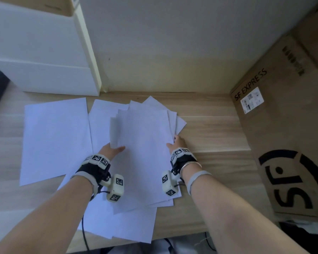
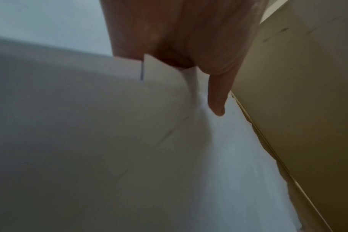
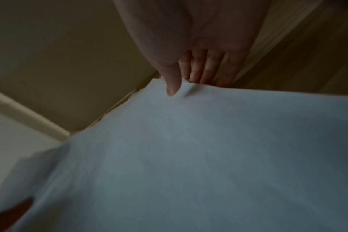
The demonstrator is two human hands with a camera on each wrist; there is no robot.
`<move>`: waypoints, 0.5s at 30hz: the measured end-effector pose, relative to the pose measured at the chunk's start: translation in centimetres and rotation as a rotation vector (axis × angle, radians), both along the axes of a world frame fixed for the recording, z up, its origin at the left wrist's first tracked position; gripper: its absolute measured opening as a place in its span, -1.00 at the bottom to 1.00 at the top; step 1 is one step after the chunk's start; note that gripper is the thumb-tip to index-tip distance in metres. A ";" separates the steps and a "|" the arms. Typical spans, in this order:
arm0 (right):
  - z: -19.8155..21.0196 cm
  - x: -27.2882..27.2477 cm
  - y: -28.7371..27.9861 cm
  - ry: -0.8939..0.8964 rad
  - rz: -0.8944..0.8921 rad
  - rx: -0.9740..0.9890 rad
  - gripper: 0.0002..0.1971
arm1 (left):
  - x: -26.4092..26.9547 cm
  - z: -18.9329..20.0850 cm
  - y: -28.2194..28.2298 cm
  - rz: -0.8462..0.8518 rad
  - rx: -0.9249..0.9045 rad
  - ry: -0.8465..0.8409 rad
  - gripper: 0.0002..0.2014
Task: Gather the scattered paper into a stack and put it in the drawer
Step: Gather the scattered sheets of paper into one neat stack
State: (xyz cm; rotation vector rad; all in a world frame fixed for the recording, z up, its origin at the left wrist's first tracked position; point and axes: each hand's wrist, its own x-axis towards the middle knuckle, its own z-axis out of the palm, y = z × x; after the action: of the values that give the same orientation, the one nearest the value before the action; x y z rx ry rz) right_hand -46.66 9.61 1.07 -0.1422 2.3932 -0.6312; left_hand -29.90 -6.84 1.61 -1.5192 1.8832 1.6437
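Several white paper sheets form a loose, uneven pile (image 1: 145,143) in the middle of the wooden desk (image 1: 215,129). My left hand (image 1: 112,150) grips the pile's left edge, thumb on top and fingers under the sheets. In the left wrist view the thumb (image 2: 218,97) lies over the paper (image 2: 129,141). My right hand (image 1: 177,143) pinches the pile's right edge, and the right wrist view has its thumb (image 3: 172,84) on top of the paper (image 3: 189,157) with fingers curled beneath. One separate sheet (image 1: 55,140) lies flat to the left. A white drawer unit (image 1: 44,77) stands at the back left.
A large cardboard box (image 1: 286,136) printed SF EXPRESS stands on the right side of the desk. A wall runs behind the desk. Further sheets (image 1: 121,224) lie under the pile near the desk's front edge. A dark cable (image 1: 84,230) hangs by my left arm.
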 end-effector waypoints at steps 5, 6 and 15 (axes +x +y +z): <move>-1.0 0.2 -0.2 -0.002 0.086 -0.048 -0.54 | -1.2 0.4 0.3 -0.073 0.002 -0.002 -0.50; -1.3 -0.1 0.1 0.009 0.060 -0.091 -0.57 | -1.4 0.6 0.3 -0.079 -0.020 0.010 -0.51; 4.9 -3.7 1.1 0.031 -0.189 -0.495 -0.68 | -4.2 6.6 0.3 -0.035 -0.147 0.368 -0.57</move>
State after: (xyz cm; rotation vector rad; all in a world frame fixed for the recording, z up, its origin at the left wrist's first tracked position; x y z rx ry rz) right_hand -50.32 10.67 5.94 -0.1355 2.2497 -1.3115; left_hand -34.13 -6.53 8.21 -1.2916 2.2459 1.9112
